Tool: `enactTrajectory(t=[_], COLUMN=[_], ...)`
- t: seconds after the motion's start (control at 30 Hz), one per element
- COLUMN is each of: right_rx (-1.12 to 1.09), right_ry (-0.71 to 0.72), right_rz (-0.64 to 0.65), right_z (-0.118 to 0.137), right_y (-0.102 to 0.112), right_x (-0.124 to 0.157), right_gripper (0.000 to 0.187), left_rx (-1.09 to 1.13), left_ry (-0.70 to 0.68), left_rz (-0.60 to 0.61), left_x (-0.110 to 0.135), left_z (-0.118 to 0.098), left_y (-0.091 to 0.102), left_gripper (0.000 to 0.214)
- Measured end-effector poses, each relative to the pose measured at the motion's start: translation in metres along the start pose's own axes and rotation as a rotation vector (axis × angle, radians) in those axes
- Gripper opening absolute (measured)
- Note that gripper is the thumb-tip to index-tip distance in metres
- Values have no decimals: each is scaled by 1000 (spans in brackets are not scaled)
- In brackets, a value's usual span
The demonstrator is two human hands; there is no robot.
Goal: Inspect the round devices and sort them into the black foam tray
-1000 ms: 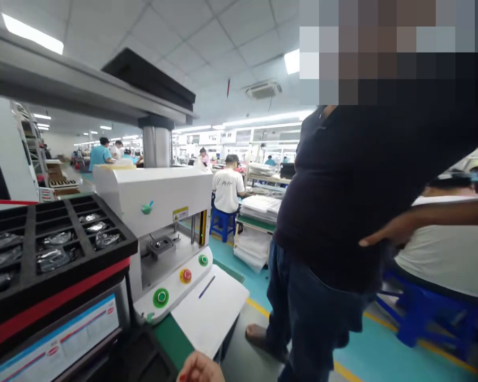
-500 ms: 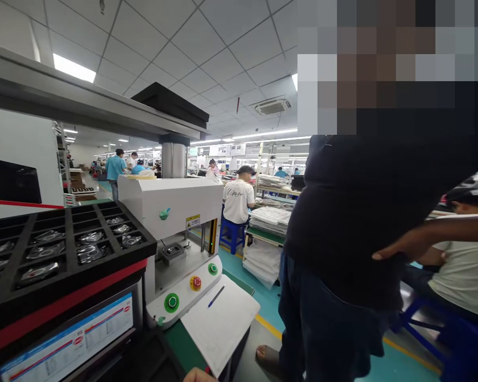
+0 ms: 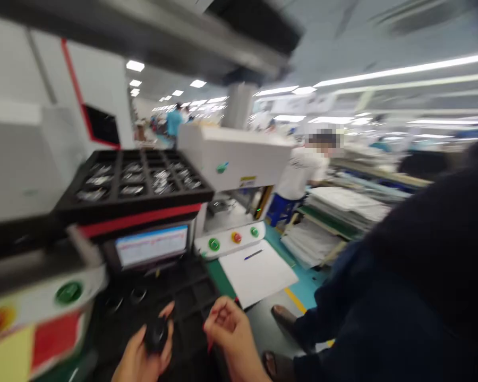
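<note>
factory floor — white press machine (image 3: 239, 159), black compartment tray (image 3: 133, 183), rows of workbenches (image 3: 366, 207), strip lighting (image 3: 402, 69)

Our left hand (image 3: 141, 353) and right hand (image 3: 231, 331) sit low over a dark tray (image 3: 183, 302). At twelve o'clock a screen (image 3: 151, 245) and an upper black tray (image 3: 133, 183) wall us in. At three o'clock a person in dark clothes (image 3: 402, 297) crowds close. At one o'clock, above the white sheet (image 3: 257, 270), we find open room.
</note>
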State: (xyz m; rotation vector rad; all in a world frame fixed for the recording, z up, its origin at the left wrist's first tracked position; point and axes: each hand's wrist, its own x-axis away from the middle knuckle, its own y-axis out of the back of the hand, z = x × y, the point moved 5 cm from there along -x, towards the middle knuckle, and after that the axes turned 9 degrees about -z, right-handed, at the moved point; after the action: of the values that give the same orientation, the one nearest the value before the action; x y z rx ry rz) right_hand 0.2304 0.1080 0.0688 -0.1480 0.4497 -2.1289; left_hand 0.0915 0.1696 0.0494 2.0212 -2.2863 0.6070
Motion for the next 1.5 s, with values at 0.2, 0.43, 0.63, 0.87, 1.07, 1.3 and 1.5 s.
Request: enactTrajectory(t=[0.2, 0.43, 0.63, 0.87, 1.07, 1.3, 1.5], right_rx=[-21, -70, -115, -139, -162, -297, -374], right_ry=[-252, -201, -226, -243, -196, 248, 695], right_rz=[38, 180, 203, 157, 86, -22, 232], right_z=[-15, -1, -1, 1, 2, 65, 101], right_y=[-14, -43, -45, -36, -29, 10, 18], right_x=[20, 36, 36, 33, 21, 16, 49], right_gripper=[35, 23, 22, 20, 21, 25, 22], left_rx=[330, 242, 291, 400, 361, 226, 113], left_ry=[173, 58, 72, 159, 94, 42, 55], left_rz=[114, 110, 78, -72, -133, -332, -347], left_x=[29, 55, 56, 40, 39, 34, 35], left_z=[-1, 0, -4, 5, 0, -11, -14], left_y=[15, 13, 14, 15, 16, 37, 31], left_gripper=[57, 60, 52, 43, 38, 42, 58])
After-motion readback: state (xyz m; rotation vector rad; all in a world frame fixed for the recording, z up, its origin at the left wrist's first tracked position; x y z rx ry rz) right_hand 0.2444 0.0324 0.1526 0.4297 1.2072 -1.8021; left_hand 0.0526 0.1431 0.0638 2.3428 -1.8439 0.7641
